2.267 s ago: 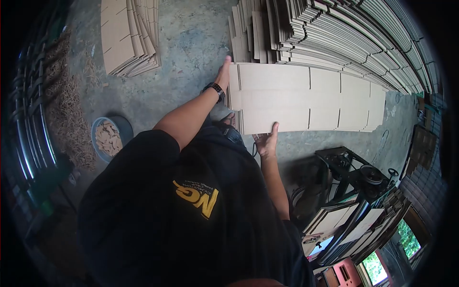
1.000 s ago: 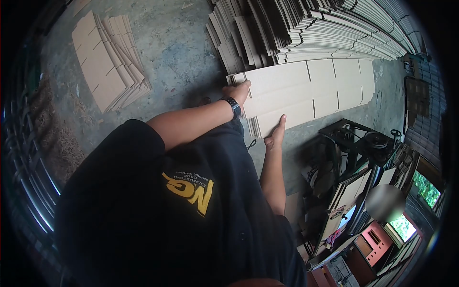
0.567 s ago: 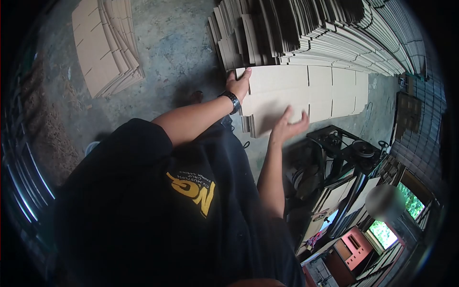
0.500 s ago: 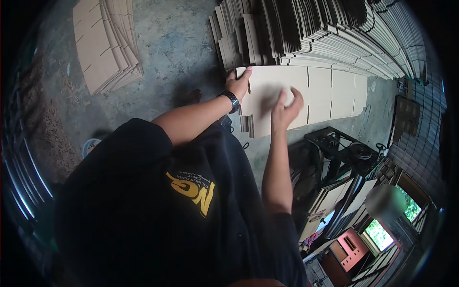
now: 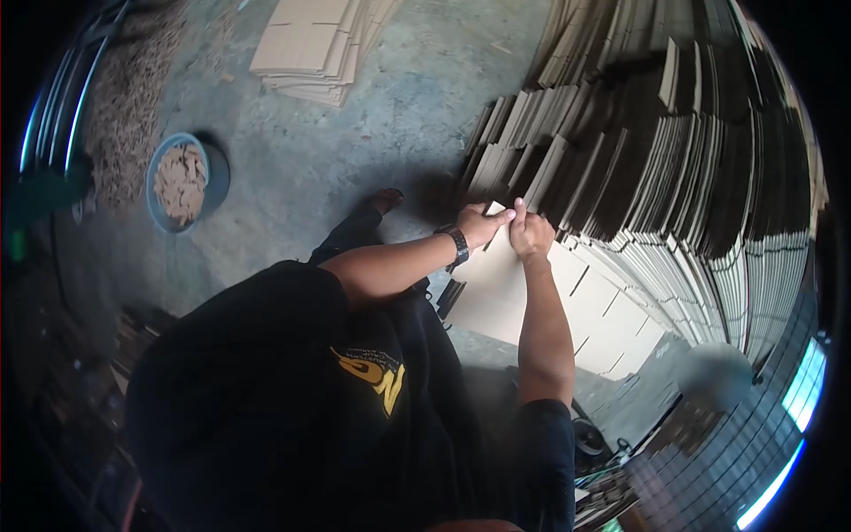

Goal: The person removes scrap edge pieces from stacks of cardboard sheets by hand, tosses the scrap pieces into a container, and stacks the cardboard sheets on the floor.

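My left hand [image 5: 480,227], with a dark watch at the wrist, is closed around the near upper corner of a stack of slotted cardboard sheets [image 5: 567,301]. Right beside it, my right hand [image 5: 532,236] is closed at the upper edge of the same sheets, its thumb close to the left thumb. The fingertips behind the edge are hidden. The sheets slant down to the right, against a long row of upright cardboard pieces [image 5: 612,177].
A blue bucket [image 5: 215,182] of cardboard scraps stands on the left. Another stack of slotted sheets [image 5: 306,40] lies on the floor at the top. Scraps [image 5: 128,115] are heaped beyond the bucket. A dark machine part [image 5: 589,439] shows at lower right.
The view has turned, bringing the bucket into fuller sight. My right hand has moved from over the sheets' face up to their upper edge beside my left hand, which keeps its hold.
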The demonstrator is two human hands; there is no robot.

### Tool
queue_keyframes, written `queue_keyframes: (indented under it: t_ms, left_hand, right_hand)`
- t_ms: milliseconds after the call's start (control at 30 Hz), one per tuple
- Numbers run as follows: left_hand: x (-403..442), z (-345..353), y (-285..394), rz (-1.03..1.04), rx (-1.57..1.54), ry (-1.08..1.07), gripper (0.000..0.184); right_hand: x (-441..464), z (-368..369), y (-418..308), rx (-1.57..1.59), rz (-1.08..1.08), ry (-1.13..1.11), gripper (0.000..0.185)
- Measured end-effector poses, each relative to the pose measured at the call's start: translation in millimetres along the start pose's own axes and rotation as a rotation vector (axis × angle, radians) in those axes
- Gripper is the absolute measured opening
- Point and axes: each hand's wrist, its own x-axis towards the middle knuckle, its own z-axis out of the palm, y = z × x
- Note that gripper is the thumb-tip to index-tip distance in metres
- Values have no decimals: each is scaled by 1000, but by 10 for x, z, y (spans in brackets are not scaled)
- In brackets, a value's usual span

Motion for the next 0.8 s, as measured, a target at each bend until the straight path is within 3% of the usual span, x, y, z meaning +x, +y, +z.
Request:
queue_keyframes:
  t_ms: [167,233,267,300,433,467,500,533,567,600,700,767,800]
  left_hand:
    - [-23,109,-215,-80,-211,83,33]
    - [-20,144,-221,-125,-325,200,40]
    - [320,10,-453,-420,-509,371,45]
    - [548,-209,-405,-416,-505,374,45]
    - [1153,-1123,-364,100,-838,730,65]
    - [755,-1496,247,160,-920,742,69]
    - [702,-1980,466,190,-956,672,67]
    - [663,-2373,590,356,-922,755,54]
    - [263,-2584,818,354,-806,697,40]
    - [19,-2773,875,427,-725,631,38]
    - [-478,-3194,554,274,-356,613,44]
    - [-662,-3359,59,119,-483,666,40]
    - [-695,-3381,-171,104,-616,795,31]
  right_hand:
    - [-115,99,107,-22,-34,73,68]
    - [-120,83,182,-20,-40,124,67]
    - [-89,78,231,-8,-40,152,67]
    - [-78,36,228,36,-7,135,68]
    - [-225,181,292,-41,13,22,68]
    - [-258,291,377,-72,-4,6,68]
    - [-269,441,523,-54,6,51,69]
    - [-238,480,629,-108,51,-9,71]
    - [-271,450,669,-48,16,23,73]
    - [-239,459,731,-80,8,20,73]
    - [-285,367,669,-40,12,59,74]
    - [-250,469,731,-17,4,100,73]
    - [-260,514,728,-3,-16,140,69]
